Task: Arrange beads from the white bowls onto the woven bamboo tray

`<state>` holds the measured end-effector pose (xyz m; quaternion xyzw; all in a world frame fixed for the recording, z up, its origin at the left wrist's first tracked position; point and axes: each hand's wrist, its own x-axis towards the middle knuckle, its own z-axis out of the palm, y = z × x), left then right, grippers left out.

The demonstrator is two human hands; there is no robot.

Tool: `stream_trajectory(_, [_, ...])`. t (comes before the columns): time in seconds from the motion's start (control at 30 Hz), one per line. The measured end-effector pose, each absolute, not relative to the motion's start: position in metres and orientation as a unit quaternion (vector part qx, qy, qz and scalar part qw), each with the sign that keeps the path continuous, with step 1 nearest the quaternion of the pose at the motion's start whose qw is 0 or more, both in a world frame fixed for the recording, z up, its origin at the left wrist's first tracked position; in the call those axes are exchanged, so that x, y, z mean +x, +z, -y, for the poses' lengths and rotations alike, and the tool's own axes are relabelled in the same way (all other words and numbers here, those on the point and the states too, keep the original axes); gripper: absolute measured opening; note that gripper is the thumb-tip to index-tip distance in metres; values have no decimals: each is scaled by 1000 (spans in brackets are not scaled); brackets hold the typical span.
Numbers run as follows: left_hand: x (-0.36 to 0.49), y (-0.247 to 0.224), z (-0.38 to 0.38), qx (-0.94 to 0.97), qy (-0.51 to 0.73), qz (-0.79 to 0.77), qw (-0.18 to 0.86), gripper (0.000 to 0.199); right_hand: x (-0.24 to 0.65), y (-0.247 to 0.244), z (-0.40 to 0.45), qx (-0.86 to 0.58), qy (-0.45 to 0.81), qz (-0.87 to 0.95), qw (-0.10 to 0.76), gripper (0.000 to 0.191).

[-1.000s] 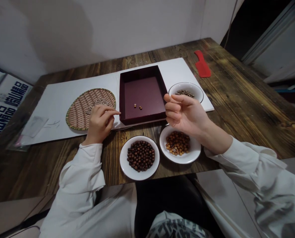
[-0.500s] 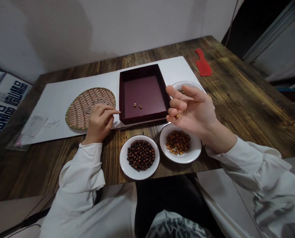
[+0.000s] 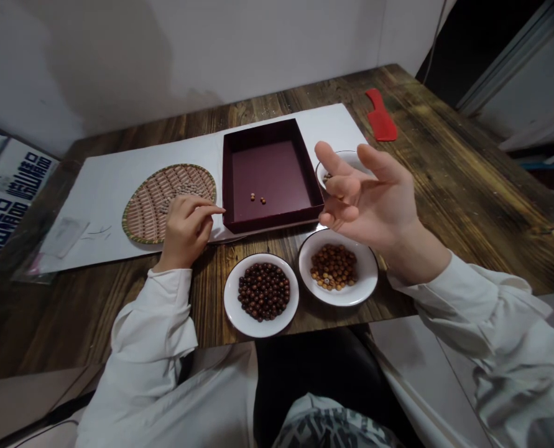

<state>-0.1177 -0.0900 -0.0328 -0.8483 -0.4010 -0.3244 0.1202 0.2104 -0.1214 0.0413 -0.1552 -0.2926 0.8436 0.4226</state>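
My left hand (image 3: 188, 229) rests at the front left corner of a maroon box (image 3: 277, 219). Its thumb and forefinger are pressed together at the box's outer wall; I cannot tell whether they pinch anything. Palm up, my right hand (image 3: 374, 202) hovers by the box's right side, thumb and forefinger spread, the other fingers curled. The yellow bead in those curled fingers is hidden now. A few small beads (image 3: 262, 200) lie inside the box. Below stand a bowl of light brown beads (image 3: 334, 266) and a bowl of dark brown beads (image 3: 263, 292).
A round woven tray (image 3: 141, 205) with small pale beads lies on a white board (image 3: 99, 186). Another white bowl (image 3: 351, 157) stands behind my right hand, partly covered. A red comb (image 3: 382, 121) lies at the back right of the wooden table (image 3: 472, 205).
My right hand has moved slightly right, and its thumb and forefinger are spread wider. The yellow bead has gone out of sight. My left hand has stayed put.
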Motion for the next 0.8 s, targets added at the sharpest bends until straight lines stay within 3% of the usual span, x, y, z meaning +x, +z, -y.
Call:
stream_trajectory(0.17, [-118, -33, 90, -849, -327, 396, 123, 21, 211, 30, 117, -115, 818, 382, 415, 23])
stream_trajectory(0.3, [-118, -33, 89, -850, -330, 393, 121, 21, 212, 28, 117, -115, 669, 585, 444, 14])
stream_trajectory(0.5, [-115, -33, 90, -853, -326, 384, 135, 20, 230, 37, 147, -306, 314, 873, 213, 8])
stream_trajectory(0.57, [-114, -32, 91, -857, -323, 378, 139, 20, 234, 31, 159, -331, 182, 908, 182, 11])
stream_trajectory(0.8, [-111, -31, 92, -861, -320, 368, 144, 21, 229, 4, 185, -329, 60, 934, 127, 18])
